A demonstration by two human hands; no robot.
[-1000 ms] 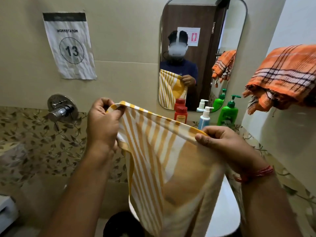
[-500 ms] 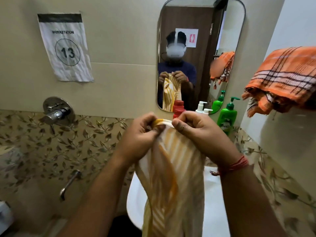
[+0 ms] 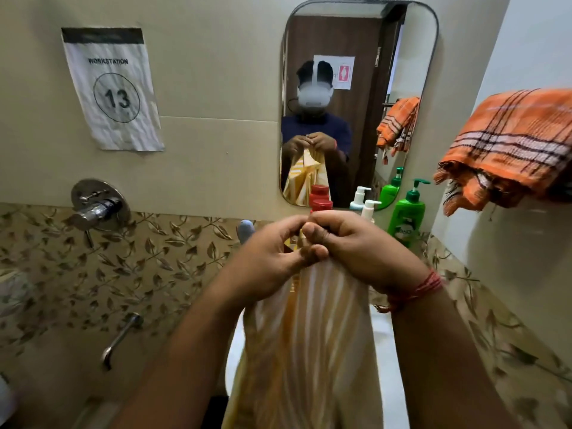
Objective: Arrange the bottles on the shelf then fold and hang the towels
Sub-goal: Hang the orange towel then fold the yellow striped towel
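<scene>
Item: striped towel (image 3: 312, 342), hanging near me over basin. My left hand (image 3: 272, 258) & right hand (image 3: 359, 246) pinch top corners together. Judgement: match edges square, keep layers taut before next fold.

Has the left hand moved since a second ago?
Yes. The left hand has swung rightward, away from the wall tap, to meet the right hand at the striped towel top, below the mirror.
</scene>
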